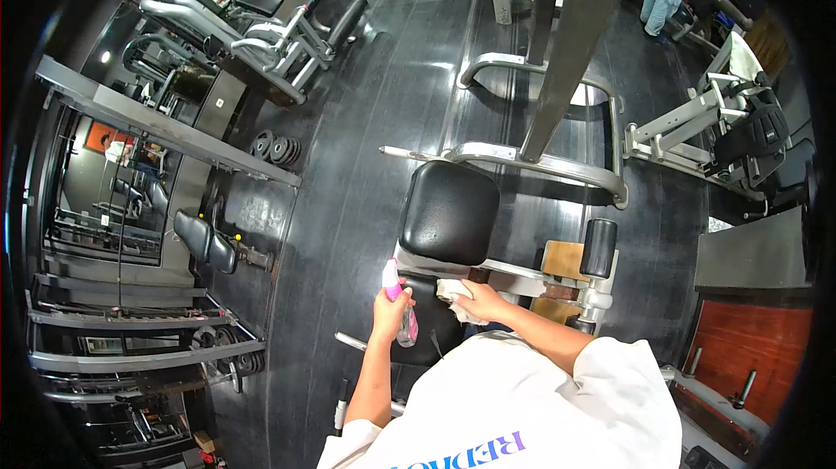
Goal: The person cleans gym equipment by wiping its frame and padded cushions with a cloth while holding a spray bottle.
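My left hand (390, 313) grips a clear spray bottle (408, 328) with a pink and white trigger head, tilted beside the bench. Bunched in my right hand (482, 302) is a whitish cloth (452, 290), over the near black pad (424, 299) of a gym machine. Whether the cloth touches that pad I cannot tell. Just beyond both hands sits a larger black padded cushion (450, 211), with small specks on its surface. A black roller pad (598, 248) stands to the right on the machine's pale frame.
A metal upright frame (542, 168) rises past the cushion. Left are a leg machine (281, 38), weight plates (277, 147) and a small black bench (206, 240) near mirrors. Another machine (692, 119) stands at right. A person's light-blue trousers (663, 2) show at the far right.
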`<act>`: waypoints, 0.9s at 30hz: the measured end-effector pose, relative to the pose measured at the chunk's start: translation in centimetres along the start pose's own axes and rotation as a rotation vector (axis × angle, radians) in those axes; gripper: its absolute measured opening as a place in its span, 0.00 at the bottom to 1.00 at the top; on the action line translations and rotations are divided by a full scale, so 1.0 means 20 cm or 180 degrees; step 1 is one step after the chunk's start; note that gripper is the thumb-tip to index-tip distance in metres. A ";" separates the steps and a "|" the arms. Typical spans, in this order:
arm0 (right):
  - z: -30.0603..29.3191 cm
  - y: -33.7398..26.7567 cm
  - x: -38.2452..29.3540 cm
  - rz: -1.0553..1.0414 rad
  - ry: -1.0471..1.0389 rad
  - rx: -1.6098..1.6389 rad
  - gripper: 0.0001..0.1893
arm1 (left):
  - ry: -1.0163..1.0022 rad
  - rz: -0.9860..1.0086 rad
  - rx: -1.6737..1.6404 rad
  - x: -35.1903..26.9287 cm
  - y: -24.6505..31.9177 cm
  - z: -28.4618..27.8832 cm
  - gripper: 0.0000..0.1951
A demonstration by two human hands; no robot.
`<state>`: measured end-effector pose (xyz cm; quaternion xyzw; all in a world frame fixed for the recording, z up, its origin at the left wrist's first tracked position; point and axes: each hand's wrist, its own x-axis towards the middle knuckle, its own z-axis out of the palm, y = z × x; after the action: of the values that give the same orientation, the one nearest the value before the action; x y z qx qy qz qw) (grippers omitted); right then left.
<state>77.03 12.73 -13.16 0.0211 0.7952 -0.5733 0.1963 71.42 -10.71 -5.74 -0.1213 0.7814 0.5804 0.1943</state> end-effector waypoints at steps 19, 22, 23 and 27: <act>-0.30 -0.62 0.38 -0.1646 0.1158 -0.0703 0.14 | -0.0747 -0.0302 -0.0461 0.15 0.01 -0.11 0.18; -0.17 -0.49 0.58 -0.1504 0.0876 -0.1311 0.17 | -0.0765 -0.0344 -0.0535 0.15 0.02 -0.09 0.18; -0.13 -0.44 0.63 -0.1546 0.0824 -0.1847 0.19 | -0.0771 -0.0362 -0.0533 0.15 0.02 -0.09 0.18; -0.04 -0.40 0.61 -0.1597 0.1087 -0.2004 0.24 | -0.0754 -0.0382 -0.0515 0.15 0.02 -0.11 0.17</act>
<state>63.38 8.44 -9.73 -0.1392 0.9327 -0.3211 -0.0865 68.24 -12.65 -6.14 -0.1137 0.6950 0.6391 0.3091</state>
